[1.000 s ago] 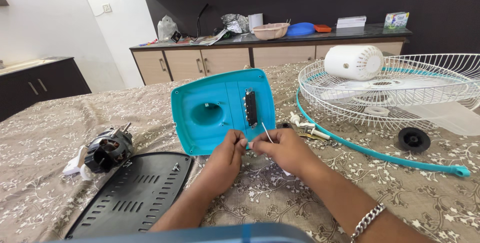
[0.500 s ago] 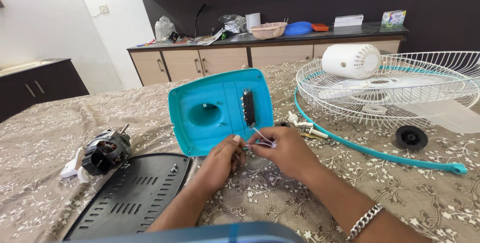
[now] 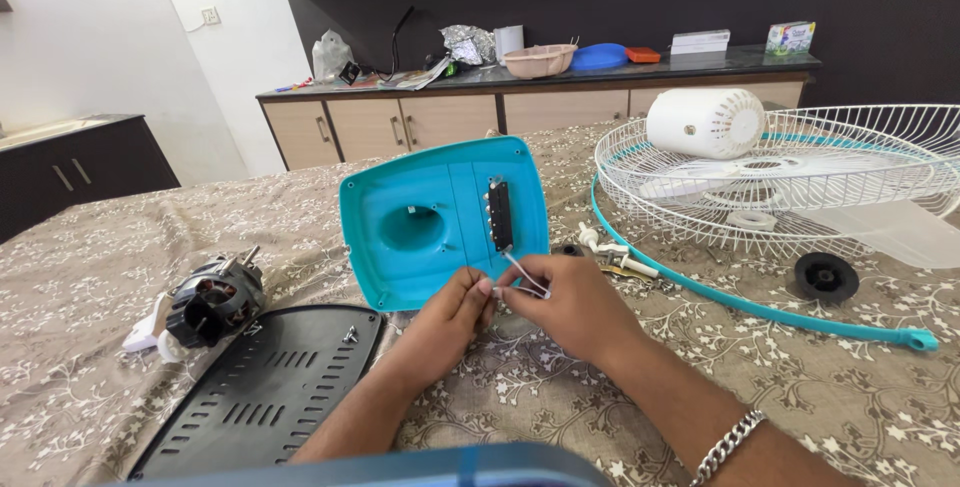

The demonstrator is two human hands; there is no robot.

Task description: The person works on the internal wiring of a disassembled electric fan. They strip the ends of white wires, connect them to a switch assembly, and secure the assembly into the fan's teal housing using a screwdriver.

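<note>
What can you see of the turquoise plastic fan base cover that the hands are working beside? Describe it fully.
The turquoise cover is a rounded-rectangular shell of glossy-looking plastic, tilted up with its hollow inside facing the camera. It has a raised rim, a round recessed well left of centre, and a black switch block mounted upright to the right of it. Thin wires run from the block down to the left hand and right hand. Its lower edge rests on the patterned cloth.

Left hand (image 3: 450, 312): bare, forearm unsleeved. Right hand (image 3: 570, 307): bare; silver chain-link metal bracelet (image 3: 730, 444) at wrist, no sleeve.
</note>
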